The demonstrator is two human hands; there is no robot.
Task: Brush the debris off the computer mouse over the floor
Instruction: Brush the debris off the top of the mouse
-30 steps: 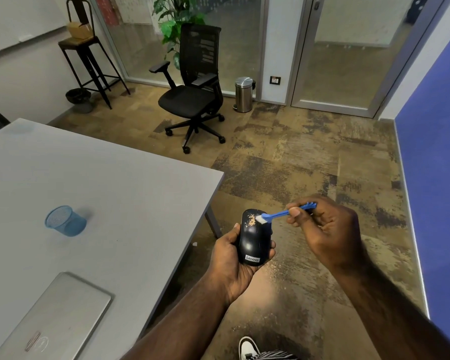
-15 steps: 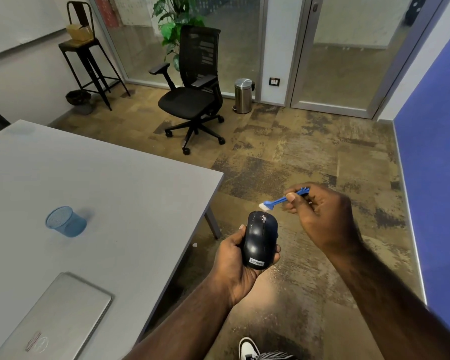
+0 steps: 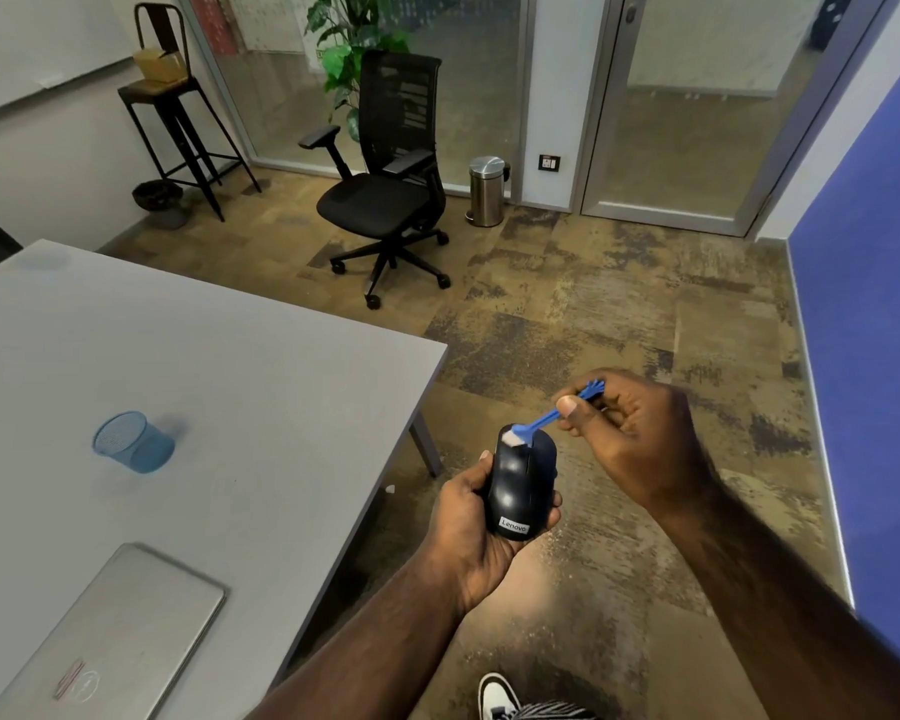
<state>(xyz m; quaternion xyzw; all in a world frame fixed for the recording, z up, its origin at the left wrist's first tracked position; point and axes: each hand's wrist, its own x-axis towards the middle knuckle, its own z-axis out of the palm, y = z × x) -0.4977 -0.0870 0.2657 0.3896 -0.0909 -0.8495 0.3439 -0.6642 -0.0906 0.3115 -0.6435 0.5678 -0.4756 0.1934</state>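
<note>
My left hand (image 3: pixel 468 532) grips a black computer mouse (image 3: pixel 520 485) from below and holds it over the brown carpet floor (image 3: pixel 593 324), just past the table corner. A white label sits at the mouse's near end. My right hand (image 3: pixel 630 439) pinches a small blue brush (image 3: pixel 546 419) by its handle. The brush's white bristles rest on the far end of the mouse. No debris shows on the mouse's top; light specks lie on the floor beneath it.
A grey table (image 3: pixel 219 387) fills the left, with a blue mesh cup (image 3: pixel 132 442) and a shut silver laptop (image 3: pixel 110 641) on it. A black office chair (image 3: pixel 385 200), a steel bin (image 3: pixel 487 190) and a tall stool (image 3: pixel 178 127) stand farther off. My shoe (image 3: pixel 497 696) is below.
The brush swept off the far end of the mouse, lifted clear, and has come back down onto that end. The crumbs seen on the mouse a second ago are gone.
</note>
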